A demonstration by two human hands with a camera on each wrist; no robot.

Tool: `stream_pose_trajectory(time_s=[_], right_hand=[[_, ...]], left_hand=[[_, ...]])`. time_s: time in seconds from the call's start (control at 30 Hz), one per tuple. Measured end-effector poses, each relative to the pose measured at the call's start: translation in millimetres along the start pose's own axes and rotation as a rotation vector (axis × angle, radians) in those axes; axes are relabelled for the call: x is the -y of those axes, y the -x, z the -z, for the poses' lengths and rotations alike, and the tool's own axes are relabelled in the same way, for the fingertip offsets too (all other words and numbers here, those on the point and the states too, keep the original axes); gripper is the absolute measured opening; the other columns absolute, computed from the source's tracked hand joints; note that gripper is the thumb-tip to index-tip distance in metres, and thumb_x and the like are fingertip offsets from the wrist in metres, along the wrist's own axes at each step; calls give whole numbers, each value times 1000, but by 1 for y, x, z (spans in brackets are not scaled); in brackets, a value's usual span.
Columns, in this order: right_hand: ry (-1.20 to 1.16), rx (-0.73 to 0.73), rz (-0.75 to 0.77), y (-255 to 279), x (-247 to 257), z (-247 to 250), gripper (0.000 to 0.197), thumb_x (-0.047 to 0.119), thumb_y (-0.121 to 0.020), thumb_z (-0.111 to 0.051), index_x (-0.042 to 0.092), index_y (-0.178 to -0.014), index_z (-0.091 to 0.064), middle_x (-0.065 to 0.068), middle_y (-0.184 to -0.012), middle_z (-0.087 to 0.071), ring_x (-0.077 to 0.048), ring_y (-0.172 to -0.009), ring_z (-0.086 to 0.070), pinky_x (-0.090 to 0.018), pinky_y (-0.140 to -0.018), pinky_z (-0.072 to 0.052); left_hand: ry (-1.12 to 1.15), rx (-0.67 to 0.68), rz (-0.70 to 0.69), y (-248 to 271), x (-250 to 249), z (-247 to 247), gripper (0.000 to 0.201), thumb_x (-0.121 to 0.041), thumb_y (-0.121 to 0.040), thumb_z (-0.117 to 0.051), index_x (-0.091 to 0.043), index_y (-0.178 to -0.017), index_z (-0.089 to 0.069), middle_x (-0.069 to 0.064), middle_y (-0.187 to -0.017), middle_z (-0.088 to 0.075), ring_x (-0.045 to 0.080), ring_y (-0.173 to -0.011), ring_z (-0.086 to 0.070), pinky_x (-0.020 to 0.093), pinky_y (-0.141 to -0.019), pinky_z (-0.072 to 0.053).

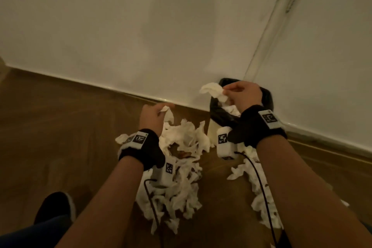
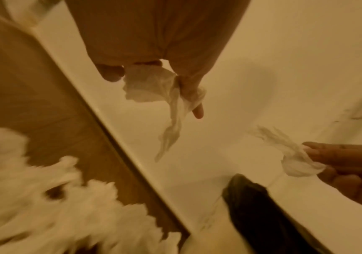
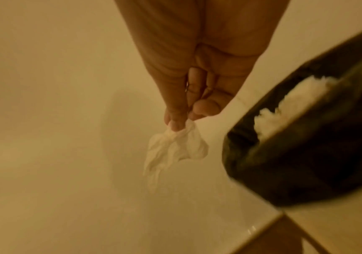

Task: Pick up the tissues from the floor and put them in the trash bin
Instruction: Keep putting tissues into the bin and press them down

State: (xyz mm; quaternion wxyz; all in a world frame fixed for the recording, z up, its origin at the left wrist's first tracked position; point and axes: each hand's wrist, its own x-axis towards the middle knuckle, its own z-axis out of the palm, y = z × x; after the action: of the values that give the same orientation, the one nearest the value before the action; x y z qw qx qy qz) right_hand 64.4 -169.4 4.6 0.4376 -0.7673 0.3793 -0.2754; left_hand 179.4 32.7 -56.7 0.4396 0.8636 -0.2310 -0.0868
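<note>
Several crumpled white tissues [image 1: 177, 169] lie scattered on the wooden floor [image 1: 60, 127] between my arms. My left hand [image 1: 156, 116] hovers above that pile and pinches one tissue [image 2: 154, 86], which dangles below the fingers. My right hand [image 1: 239, 94] is over the trash bin [image 1: 267, 96], a small bin lined with a black bag, standing against the wall. It pinches another white tissue [image 1: 213, 91] [image 3: 175, 149] at its fingertips, beside the bin's left rim. White tissues [image 3: 293, 104] lie inside the bin.
A white wall [image 1: 120, 36] with a skirting board runs behind the bin. More tissues [image 1: 261, 197] lie under my right forearm. My dark shoe [image 1: 54, 207] is at the lower left. Cables hang from both wrist cameras.
</note>
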Motion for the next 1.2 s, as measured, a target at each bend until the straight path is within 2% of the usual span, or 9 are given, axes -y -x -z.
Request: stream_pose_trajectory(time_s=[0.1, 0.23, 0.43, 0.5, 0.63, 0.77, 0.87, 1.0, 1.2], right_hand=[[-57, -165, -38, -14, -2, 33, 8, 4, -81, -68, 12, -79, -72, -12, -75, -68, -24, -66, -64, -35, -76, -57], [65, -307, -85, -22, -22, 52, 9, 8, -81, -68, 8, -86, -75, -10, -78, -70, -15, -60, -64, -24, -72, -55], [265, -216, -102, -26, -50, 49, 16, 13, -87, -61, 6, -91, -75, -12, -93, -73, -25, -89, -68, -29, -90, -52], [423, -136, -88, -25, -57, 46, 21, 11, -91, -55, 6, -100, -73, -10, -105, -71, -25, -101, -64, -26, -95, -45], [618, 48, -87, -20, -66, 40, 32, 7, -94, -46, 11, -119, -64, -10, -123, -62, -28, -112, -57, -30, -95, -43], [672, 62, -84, -20, -68, 49, 32, 8, -94, -45, 12, -119, -64, -11, -123, -61, -28, -111, -58, -29, -91, -45], [490, -146, -112, -21, -67, 63, 30, 8, -93, -47, 12, -115, -66, -9, -121, -63, -24, -109, -59, -24, -87, -44], [202, -493, -169, -11, -69, 73, 22, 19, -95, -47, 14, -110, -62, -8, -108, -66, -24, -98, -61, -23, -73, -39], [-116, -580, -528, 18, -106, 61, 23, 19, -97, -41, 15, -118, -48, -14, -113, -60, -29, -97, -59, -32, -76, -44]], left_hand=[[143, -26, -110, -12, -40, -3, 23, -7, -91, -51, -22, -92, -68, 7, -102, -65, 25, -94, -60, 28, -80, -48], [247, -74, -210, -26, -89, -22, 3, -20, -88, -60, -18, -87, -62, -2, -83, -61, 19, -84, -60, 25, -74, -47], [312, -24, -274, -39, -135, -69, 11, -23, -81, -70, -19, -78, -60, -14, -71, -56, 0, -65, -50, 1, -57, -36], [254, 10, -281, -39, -142, -85, 10, -25, -81, -69, -19, -80, -62, -8, -76, -60, 6, -68, -54, 6, -60, -37], [0, 116, -291, -35, -143, -117, 21, -31, -90, -55, -16, -103, -65, 4, -99, -67, 22, -94, -61, 30, -84, -47], [-380, 269, -303, -31, -133, -139, 31, -40, -94, -39, -27, -108, -63, 1, -110, -62, 23, -106, -55, 42, -94, -30], [-437, 251, -320, -27, -125, -143, 34, -43, -94, -37, -31, -114, -61, 3, -120, -47, 22, -113, -45, 43, -96, -27], [-52, -22, -364, -13, -112, -140, 26, -35, -91, -46, -29, -116, -50, -1, -112, -43, 18, -103, -48, 36, -88, -28], [35, -130, -336, 20, -65, -139, 18, -21, -87, -54, -16, -104, -46, -1, -103, -44, 20, -88, -52, 34, -78, -40]])
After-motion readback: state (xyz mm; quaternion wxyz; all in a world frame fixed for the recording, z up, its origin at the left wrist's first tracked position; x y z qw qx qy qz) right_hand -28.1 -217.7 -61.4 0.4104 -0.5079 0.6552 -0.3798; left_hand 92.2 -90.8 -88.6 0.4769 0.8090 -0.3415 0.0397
